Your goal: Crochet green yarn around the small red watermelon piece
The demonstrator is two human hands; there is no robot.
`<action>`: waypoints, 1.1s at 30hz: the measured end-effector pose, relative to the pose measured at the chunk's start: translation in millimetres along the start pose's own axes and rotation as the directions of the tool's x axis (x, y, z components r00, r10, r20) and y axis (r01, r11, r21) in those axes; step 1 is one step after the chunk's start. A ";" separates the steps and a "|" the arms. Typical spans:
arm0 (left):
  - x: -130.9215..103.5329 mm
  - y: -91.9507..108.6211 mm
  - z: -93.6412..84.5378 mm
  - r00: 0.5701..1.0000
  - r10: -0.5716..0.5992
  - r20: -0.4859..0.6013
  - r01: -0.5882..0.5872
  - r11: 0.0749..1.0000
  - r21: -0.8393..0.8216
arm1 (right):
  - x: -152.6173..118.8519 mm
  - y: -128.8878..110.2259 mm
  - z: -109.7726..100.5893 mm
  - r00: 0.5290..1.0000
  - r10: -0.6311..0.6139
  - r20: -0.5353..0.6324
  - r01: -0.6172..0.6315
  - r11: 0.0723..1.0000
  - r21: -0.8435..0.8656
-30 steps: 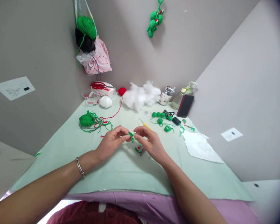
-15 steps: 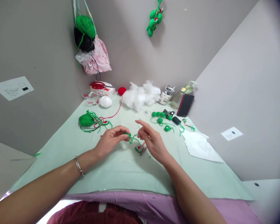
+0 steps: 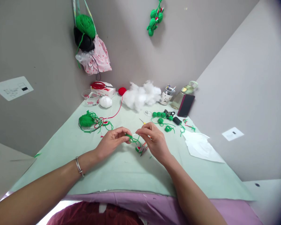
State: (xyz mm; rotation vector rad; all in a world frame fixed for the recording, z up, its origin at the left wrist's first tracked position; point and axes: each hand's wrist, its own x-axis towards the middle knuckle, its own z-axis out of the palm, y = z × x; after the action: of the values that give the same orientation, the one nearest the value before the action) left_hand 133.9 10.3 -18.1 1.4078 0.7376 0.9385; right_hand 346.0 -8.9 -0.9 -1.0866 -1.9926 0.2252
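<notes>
My left hand (image 3: pixel 114 139) pinches a small green crocheted piece (image 3: pixel 129 137) between thumb and fingers, with loose green yarn ends hanging from it. My right hand (image 3: pixel 154 137) is closed in a pinch on a thin pale needle (image 3: pixel 134 134), which reaches across to the green piece. Small scissors (image 3: pixel 143 150) lie half under my right hand, and a small red and green crocheted piece (image 3: pixel 138 149) is beside their blades. Just beyond my right fingers, a thin hook with a yellow part (image 3: pixel 144 122) shows, its rest hidden by the hand.
Green yarn (image 3: pixel 86 120) lies tangled with red strands at left. Behind are a red yarn ball (image 3: pixel 122 91), a white ball (image 3: pixel 105 102) and fluffy stuffing (image 3: pixel 140 95). Several green crocheted balls (image 3: pixel 160 121), a phone (image 3: pixel 186 105), a bottle (image 3: pixel 178 99) and white paper (image 3: pixel 201 145) occupy the right.
My right hand has turned and its index finger has curled in. The needle has swung from steep to nearly level, towards the green piece. My left hand has hardly moved.
</notes>
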 end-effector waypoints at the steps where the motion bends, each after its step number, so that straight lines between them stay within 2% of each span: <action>1: -0.1 0.7 0.2 1.000 0.002 0.003 -0.002 1.000 0.001 | -0.1 0.3 0.0 1.000 0.001 0.003 -0.001 1.000 -0.006; 14: -1.0 0.2 -1.5 0.999 0.019 0.029 -0.020 0.999 0.036 | -1.0 1.3 -0.5 1.000 -0.018 0.023 0.019 0.998 -0.055; 21: -0.3 1.7 0.0 0.998 0.000 0.064 -0.001 1.000 0.017 | 0.2 -3.6 0.8 0.996 -0.028 0.081 0.025 0.999 0.044; 28: 0.7 1.4 -0.1 0.998 -0.007 0.056 0.007 1.000 0.000 | -2.1 -0.4 7.4 0.995 0.085 0.056 -0.087 0.995 0.045; 33: 0.8 0.2 1.5 1.000 -0.001 0.023 0.001 1.000 -0.004 | -3.6 -7.4 9.9 0.986 0.033 0.163 -0.042 0.998 0.052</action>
State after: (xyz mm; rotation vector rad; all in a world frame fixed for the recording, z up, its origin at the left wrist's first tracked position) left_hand 135.6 10.3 -17.7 1.4124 0.7189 0.9216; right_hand 335.2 -14.0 -5.5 -1.1014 -2.0973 0.3984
